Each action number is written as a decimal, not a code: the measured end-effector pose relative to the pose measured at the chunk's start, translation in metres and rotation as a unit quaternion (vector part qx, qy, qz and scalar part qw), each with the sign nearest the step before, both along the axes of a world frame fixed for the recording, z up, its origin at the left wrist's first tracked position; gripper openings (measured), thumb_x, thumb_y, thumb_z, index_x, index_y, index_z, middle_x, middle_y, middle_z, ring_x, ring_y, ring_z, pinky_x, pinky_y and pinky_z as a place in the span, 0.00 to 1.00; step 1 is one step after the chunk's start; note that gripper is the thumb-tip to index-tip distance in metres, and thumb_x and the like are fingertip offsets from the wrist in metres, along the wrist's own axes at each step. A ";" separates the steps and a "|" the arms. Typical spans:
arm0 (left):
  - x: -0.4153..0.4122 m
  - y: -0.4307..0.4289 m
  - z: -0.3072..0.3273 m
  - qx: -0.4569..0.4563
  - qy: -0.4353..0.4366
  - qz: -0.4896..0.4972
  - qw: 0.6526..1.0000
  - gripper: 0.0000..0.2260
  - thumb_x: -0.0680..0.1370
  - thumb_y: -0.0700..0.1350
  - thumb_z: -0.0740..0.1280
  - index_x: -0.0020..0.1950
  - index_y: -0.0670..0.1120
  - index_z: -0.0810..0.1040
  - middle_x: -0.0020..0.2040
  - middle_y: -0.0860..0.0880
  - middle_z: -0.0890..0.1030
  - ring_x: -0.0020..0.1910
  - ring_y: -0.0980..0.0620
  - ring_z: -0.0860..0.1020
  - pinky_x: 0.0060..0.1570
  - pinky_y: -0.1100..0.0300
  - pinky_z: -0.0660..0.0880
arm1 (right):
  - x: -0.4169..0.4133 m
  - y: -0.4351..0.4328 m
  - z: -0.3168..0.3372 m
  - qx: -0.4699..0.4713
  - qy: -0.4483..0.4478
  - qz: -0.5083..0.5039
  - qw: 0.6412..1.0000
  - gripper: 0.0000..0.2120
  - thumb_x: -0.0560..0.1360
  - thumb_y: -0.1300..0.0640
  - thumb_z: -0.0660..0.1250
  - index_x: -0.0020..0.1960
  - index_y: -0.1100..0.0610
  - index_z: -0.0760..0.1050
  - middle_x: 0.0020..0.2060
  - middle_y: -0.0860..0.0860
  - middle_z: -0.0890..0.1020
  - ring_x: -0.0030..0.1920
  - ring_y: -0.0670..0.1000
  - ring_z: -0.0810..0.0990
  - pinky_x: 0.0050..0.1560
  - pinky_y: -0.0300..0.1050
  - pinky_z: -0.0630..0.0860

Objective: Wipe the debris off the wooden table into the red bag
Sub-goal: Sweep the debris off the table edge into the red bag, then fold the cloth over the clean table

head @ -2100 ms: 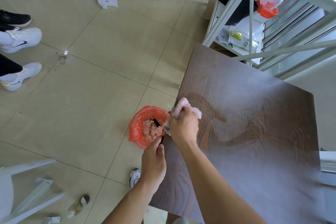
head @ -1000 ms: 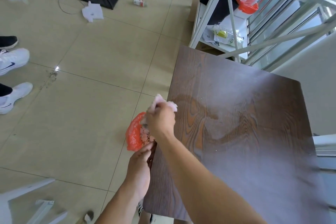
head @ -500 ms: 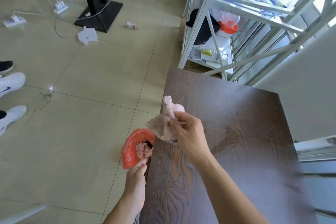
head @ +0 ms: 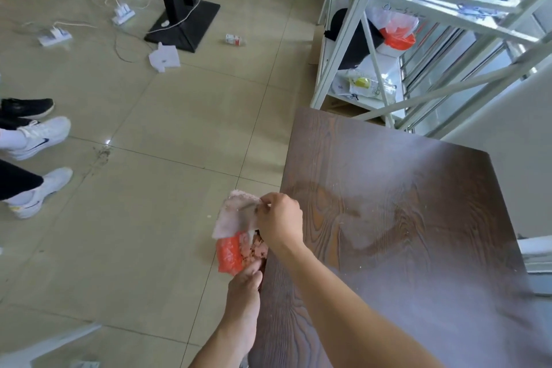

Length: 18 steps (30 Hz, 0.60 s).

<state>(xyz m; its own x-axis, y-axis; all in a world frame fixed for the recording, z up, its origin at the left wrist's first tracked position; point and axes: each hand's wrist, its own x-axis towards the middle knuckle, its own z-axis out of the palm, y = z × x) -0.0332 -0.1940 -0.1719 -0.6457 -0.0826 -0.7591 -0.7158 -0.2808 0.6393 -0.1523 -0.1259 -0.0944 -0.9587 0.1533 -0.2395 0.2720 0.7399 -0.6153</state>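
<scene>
My right hand (head: pixel 279 222) grips a pale pink cloth (head: pixel 236 216), which hangs just past the left edge of the dark wooden table (head: pixel 403 218) and above the red bag (head: pixel 229 254). My left hand (head: pixel 244 282) holds the red bag by its rim against the table's left edge. Pink crumbled debris (head: pixel 254 248) shows inside the bag's mouth, partly hidden by the cloth and my right hand. A few pale specks and a wet smear lie on the tabletop.
A white metal shelf rack (head: pixel 388 39) stands behind the table's far edge. Two people's feet in white shoes (head: pixel 38 134) are at the left. A black stand base (head: pixel 183 24), power strips (head: pixel 122 13), cables and a small bottle (head: pixel 234 39) lie on the tiled floor.
My right hand has lifted the cloth off the tabletop and carried it left, out over the bag. My view has tilted up, showing more floor and shelf. My left hand keeps hold of the bag.
</scene>
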 end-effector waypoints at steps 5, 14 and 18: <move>0.000 -0.002 -0.012 -0.018 -0.003 0.002 1.000 0.16 0.81 0.36 0.60 0.64 0.46 0.82 0.65 0.48 0.82 0.66 0.48 0.78 0.71 0.48 0.69 | 0.003 0.008 -0.001 -0.057 -0.039 -0.032 0.997 0.11 0.73 0.60 0.60 0.36 0.61 0.77 0.29 0.53 0.80 0.30 0.55 0.76 0.31 0.51 0.74; -0.007 0.005 0.000 -0.052 0.017 -0.001 0.999 0.16 0.81 0.34 0.59 0.51 0.49 0.83 0.57 0.43 0.83 0.58 0.44 0.80 0.66 0.50 0.71 | 0.032 0.064 0.035 -0.412 -0.100 -0.198 0.884 0.08 0.74 0.63 0.64 0.38 0.62 0.77 0.34 0.56 0.77 0.36 0.53 0.75 0.37 0.47 0.71; -0.007 0.006 0.000 -0.067 0.038 -0.023 0.997 0.17 0.79 0.32 0.61 0.49 0.49 0.86 0.57 0.40 0.83 0.60 0.42 0.80 0.66 0.45 0.71 | 0.067 0.127 0.055 -0.544 -0.118 -0.258 0.790 0.11 0.78 0.61 0.66 0.53 0.69 0.79 0.46 0.67 0.82 0.46 0.64 0.79 0.50 0.60 0.74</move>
